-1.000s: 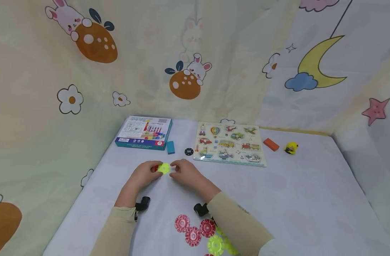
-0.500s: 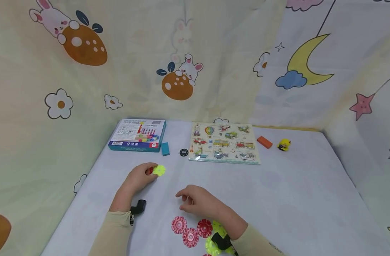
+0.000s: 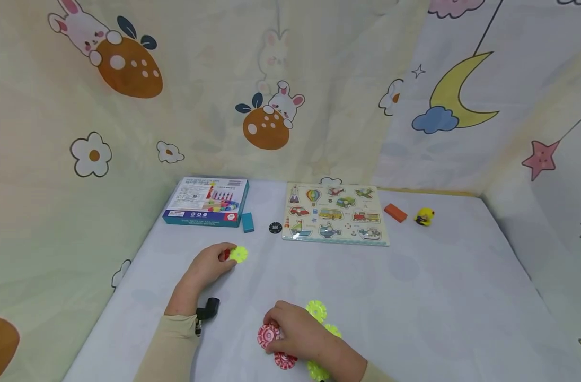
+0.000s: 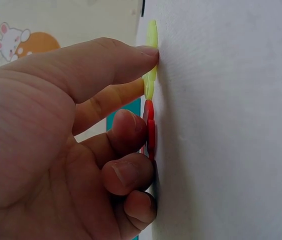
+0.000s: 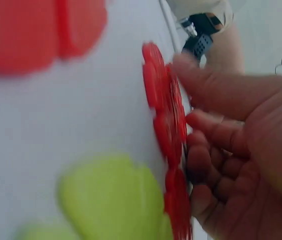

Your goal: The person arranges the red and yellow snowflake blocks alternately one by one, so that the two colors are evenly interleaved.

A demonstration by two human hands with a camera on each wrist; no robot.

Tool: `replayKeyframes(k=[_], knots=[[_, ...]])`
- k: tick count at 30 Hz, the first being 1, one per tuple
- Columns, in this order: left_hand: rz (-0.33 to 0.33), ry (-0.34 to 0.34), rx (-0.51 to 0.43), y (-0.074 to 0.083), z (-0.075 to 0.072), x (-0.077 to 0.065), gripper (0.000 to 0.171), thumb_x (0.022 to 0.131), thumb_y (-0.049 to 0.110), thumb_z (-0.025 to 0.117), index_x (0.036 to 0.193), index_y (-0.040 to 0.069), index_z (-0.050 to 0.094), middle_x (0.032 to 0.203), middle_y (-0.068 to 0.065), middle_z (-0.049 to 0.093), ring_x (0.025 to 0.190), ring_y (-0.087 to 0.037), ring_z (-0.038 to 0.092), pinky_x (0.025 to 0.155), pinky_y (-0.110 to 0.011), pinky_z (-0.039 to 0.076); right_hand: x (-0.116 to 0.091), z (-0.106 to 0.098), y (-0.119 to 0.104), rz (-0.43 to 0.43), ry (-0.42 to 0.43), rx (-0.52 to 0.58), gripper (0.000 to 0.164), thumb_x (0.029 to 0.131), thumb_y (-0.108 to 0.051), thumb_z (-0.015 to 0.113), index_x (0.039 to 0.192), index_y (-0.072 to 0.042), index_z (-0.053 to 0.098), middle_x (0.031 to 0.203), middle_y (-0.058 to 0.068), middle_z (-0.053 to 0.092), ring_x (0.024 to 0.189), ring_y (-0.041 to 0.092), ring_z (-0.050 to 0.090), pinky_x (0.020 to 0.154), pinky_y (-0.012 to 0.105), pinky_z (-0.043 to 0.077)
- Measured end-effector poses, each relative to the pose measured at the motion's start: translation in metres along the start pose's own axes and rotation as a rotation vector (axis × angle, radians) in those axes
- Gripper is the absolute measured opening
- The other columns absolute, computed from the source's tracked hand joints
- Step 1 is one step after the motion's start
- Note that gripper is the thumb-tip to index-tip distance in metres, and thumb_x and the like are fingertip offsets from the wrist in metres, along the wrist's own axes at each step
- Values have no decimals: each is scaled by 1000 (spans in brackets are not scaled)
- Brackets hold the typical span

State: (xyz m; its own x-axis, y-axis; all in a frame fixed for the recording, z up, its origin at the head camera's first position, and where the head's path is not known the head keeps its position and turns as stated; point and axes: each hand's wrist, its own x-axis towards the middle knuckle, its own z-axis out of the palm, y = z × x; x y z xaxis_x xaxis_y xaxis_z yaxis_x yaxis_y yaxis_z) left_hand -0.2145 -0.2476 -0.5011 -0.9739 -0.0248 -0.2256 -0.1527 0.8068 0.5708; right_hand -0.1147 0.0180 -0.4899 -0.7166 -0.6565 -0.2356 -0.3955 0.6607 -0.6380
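My left hand (image 3: pixel 209 268) rests on the table and pinches a notched yellow plastic disc (image 3: pixel 239 254) between thumb and forefinger. A red disc (image 4: pixel 151 137) lies against that yellow one, partly under my curled fingers. Lower down, the thumb and forefinger of my right hand (image 3: pixel 302 334) pinch the edges of a red notched disc (image 3: pixel 269 336). Another red disc (image 3: pixel 285 361) lies close beside it, partly hidden by the hand. Yellow discs (image 3: pixel 316 311) show around the far side of the right hand. In the right wrist view, the red discs (image 5: pixel 166 110) appear edge-on at the fingertips.
At the back left lies a flat box (image 3: pixel 207 201), with a teal block (image 3: pixel 248 223) beside it. A black round chip (image 3: pixel 275 227) sits left of a picture puzzle board (image 3: pixel 335 214). Farther right are an orange block (image 3: pixel 395 213) and a yellow toy duck (image 3: pixel 424 216).
My right hand has left the yellow disc near the left hand, come back toward me and taken hold of a red disc. The left hand stays at its discs.
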Motion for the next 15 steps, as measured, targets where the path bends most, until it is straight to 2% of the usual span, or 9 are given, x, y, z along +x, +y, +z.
replayKeyframes(k=[5,9,12,15], knots=[[-3,-2,11,2,-1,0,51,85,34,70,133,22,55,135,-9,50,120,-31,44,97,-53,39,4,5,-4,87,17,-91,45,68,-48,81,99,-22,61,87,-14,47,76,2,44,75,23,46],[-2,5,13,3,-2,-1,51,85,34,70,132,22,55,134,-9,50,119,-31,44,97,-54,39,4,4,-7,92,29,-122,46,66,-48,81,97,-22,59,86,-13,46,75,4,44,71,23,46],[-7,2,10,4,-3,-2,51,85,34,69,132,22,55,135,-9,50,119,-31,44,96,-53,39,3,3,-8,100,25,-46,43,67,-43,83,94,-24,56,84,-14,46,74,4,45,64,22,46],[-13,-4,3,4,-3,-3,51,85,34,69,133,23,54,135,-9,50,119,-30,44,96,-53,39,-1,1,-8,101,31,92,35,71,-33,82,88,-25,53,77,-13,50,70,5,48,57,21,45]])
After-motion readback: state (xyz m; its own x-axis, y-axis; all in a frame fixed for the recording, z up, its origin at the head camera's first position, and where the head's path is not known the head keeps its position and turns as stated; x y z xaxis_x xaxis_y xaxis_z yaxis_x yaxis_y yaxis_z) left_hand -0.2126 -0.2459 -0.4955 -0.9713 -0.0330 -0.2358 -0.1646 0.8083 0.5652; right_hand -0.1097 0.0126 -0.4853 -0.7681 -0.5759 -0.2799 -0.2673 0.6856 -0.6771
